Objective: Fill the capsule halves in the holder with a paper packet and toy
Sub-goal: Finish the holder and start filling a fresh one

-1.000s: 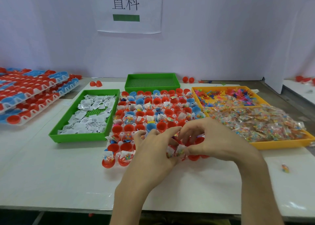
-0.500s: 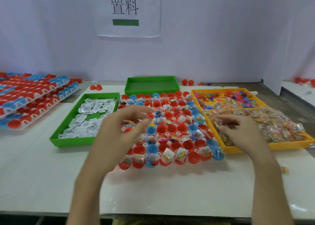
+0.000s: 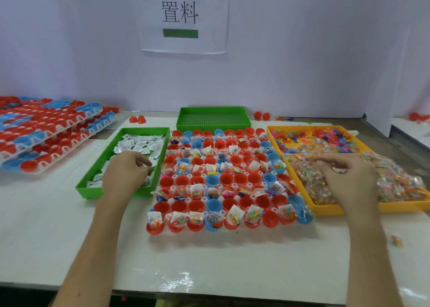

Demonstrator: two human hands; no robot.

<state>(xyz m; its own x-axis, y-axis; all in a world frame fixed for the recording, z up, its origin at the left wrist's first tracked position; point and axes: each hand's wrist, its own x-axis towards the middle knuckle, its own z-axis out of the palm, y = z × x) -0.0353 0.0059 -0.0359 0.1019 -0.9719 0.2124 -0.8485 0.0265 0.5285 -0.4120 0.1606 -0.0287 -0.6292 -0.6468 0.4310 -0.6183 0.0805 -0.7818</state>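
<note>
While the holder (image 3: 204,199) of capsule halves (image 3: 270,218) sits partly filled on the desk (image 3: 209,260), the left hand (image 3: 125,171) curls over paper packets (image 3: 137,143) in the green tray (image 3: 93,188). The right hand (image 3: 349,176) curls over toy bags (image 3: 395,183) in the yellow tray (image 3: 325,210). With the fingertips buried, neither grip can be told. Both trays sit just beside the holder, and bare desk lies in front.

Even bright light, glare on table (image 3: 176,281) front, edges bowed

Pale lilac wall (image 3: 302,50) at the back, with a white paper sign (image 3: 183,15) stuck on it. Smooth white bench (image 3: 209,260) in front, shiny near the front edge.
</note>
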